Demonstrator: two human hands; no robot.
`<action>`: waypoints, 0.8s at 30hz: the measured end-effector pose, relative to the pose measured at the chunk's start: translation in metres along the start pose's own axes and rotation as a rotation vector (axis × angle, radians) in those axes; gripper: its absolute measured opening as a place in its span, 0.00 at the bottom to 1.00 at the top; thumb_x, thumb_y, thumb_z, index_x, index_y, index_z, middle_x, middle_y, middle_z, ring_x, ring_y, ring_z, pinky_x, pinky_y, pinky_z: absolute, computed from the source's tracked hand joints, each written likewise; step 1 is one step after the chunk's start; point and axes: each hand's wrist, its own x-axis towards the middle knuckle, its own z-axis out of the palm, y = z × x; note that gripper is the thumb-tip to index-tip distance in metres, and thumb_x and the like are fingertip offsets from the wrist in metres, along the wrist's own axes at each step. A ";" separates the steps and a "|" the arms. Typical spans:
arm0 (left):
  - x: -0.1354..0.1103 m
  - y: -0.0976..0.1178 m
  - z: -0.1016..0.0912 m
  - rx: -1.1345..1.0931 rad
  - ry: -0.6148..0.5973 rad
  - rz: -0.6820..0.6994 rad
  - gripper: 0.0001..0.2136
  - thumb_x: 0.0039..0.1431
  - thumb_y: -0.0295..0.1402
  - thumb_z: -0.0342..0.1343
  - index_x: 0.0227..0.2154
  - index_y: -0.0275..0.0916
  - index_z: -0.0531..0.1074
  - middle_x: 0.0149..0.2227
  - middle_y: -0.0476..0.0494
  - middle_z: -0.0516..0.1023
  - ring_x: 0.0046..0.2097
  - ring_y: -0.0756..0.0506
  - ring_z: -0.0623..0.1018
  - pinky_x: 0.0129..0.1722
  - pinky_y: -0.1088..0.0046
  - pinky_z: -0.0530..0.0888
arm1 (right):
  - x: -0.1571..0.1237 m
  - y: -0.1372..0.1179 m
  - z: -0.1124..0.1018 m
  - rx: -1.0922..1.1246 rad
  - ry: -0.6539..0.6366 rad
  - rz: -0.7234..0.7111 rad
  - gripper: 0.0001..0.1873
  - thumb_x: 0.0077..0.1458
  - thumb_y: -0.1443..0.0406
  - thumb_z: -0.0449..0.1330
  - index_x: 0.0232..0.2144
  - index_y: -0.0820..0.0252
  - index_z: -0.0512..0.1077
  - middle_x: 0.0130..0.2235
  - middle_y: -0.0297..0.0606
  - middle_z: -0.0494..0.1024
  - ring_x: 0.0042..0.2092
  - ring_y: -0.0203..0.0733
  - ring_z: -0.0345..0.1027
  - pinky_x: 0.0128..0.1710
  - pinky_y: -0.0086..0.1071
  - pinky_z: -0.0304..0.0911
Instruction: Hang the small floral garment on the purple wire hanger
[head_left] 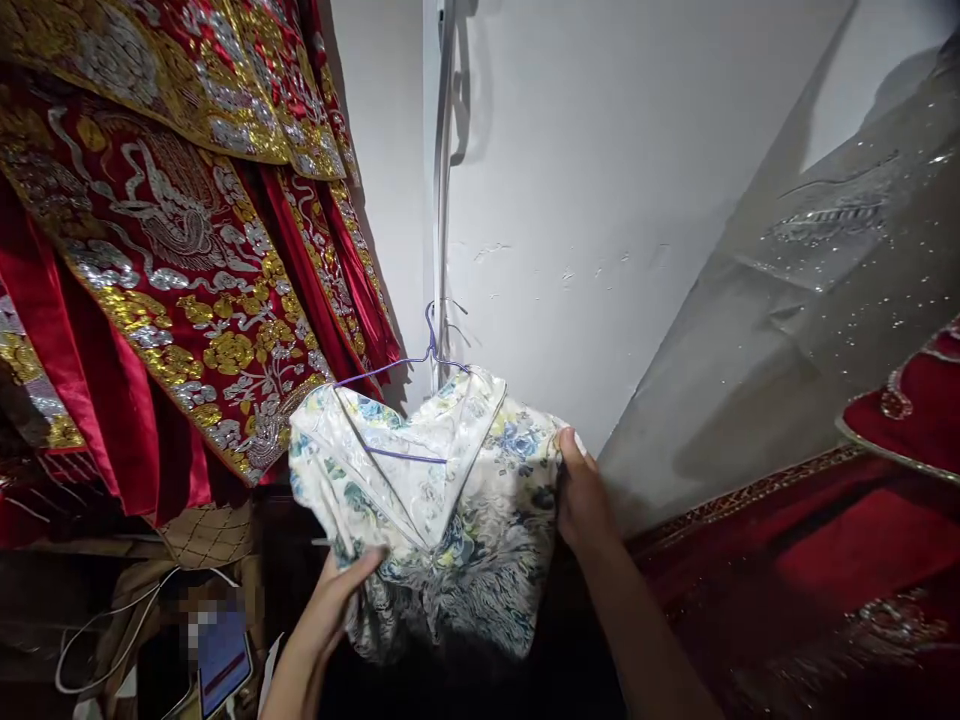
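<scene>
A white garment with blue and yellow flowers (517, 440) hangs in front of me on a thin purple hanger (390, 368). Its V-shaped neckline faces me, and the lower front looks furry and grey. The hanger's hook is up against a narrow metal upright (441, 200) on the wall; I cannot tell whether it is hooked there. My left hand (349, 580) grips the garment's lower left side, thumb on top. At the right sleeve, my right hand (583, 490) holds the cloth with its thumb in front and the other fingers hidden behind.
Red costumes with gold and silver embroidery (225, 300) hang at the left. On the right are a clear plastic cover (787, 300) and more red embroidered cloth (825, 560). A lit phone (225, 655) with a white cable (112, 612) lies at lower left.
</scene>
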 end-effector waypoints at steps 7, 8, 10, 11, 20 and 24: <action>-0.004 -0.041 0.006 0.065 0.068 -0.094 0.26 0.52 0.42 0.67 0.53 0.39 0.73 0.54 0.36 0.78 0.62 0.33 0.71 0.63 0.55 0.65 | -0.048 0.055 -0.017 -0.337 0.482 -0.423 0.14 0.61 0.50 0.55 0.41 0.51 0.71 0.43 0.43 0.75 0.43 0.48 0.69 0.41 0.41 0.66; -0.004 -0.044 0.009 0.085 0.075 -0.095 0.26 0.53 0.42 0.67 0.53 0.40 0.73 0.56 0.37 0.77 0.64 0.35 0.68 0.64 0.57 0.64 | -0.059 0.065 -0.014 -0.381 0.354 -0.342 0.16 0.63 0.49 0.52 0.36 0.51 0.71 0.38 0.43 0.75 0.38 0.48 0.69 0.38 0.40 0.65; -0.006 -0.049 0.014 0.104 0.046 -0.088 0.26 0.54 0.44 0.66 0.55 0.42 0.72 0.59 0.39 0.74 0.66 0.36 0.65 0.65 0.59 0.62 | -0.080 0.084 -0.003 -0.450 -0.104 -0.084 0.25 0.64 0.45 0.47 0.27 0.53 0.69 0.28 0.41 0.74 0.29 0.45 0.66 0.31 0.38 0.62; -0.006 -0.051 0.016 0.105 0.008 -0.084 0.27 0.54 0.44 0.66 0.55 0.42 0.71 0.60 0.38 0.73 0.66 0.36 0.66 0.65 0.59 0.62 | -0.088 0.093 0.003 -0.477 -0.321 0.035 0.27 0.64 0.44 0.46 0.25 0.55 0.69 0.25 0.40 0.73 0.27 0.43 0.65 0.30 0.37 0.61; -0.015 -0.052 0.020 0.078 -0.065 -0.060 0.27 0.55 0.43 0.65 0.56 0.39 0.70 0.56 0.35 0.76 0.61 0.35 0.71 0.64 0.55 0.63 | -0.093 0.111 0.017 -0.520 -0.642 0.187 0.24 0.63 0.47 0.51 0.25 0.58 0.65 0.20 0.30 0.67 0.23 0.35 0.61 0.27 0.29 0.56; -0.018 -0.052 0.025 0.072 0.126 0.121 0.27 0.54 0.41 0.66 0.55 0.41 0.69 0.56 0.38 0.75 0.61 0.36 0.72 0.63 0.58 0.65 | -0.099 0.109 0.015 -0.436 -0.631 0.251 0.21 0.63 0.49 0.52 0.25 0.58 0.63 0.23 0.31 0.69 0.25 0.34 0.60 0.28 0.29 0.56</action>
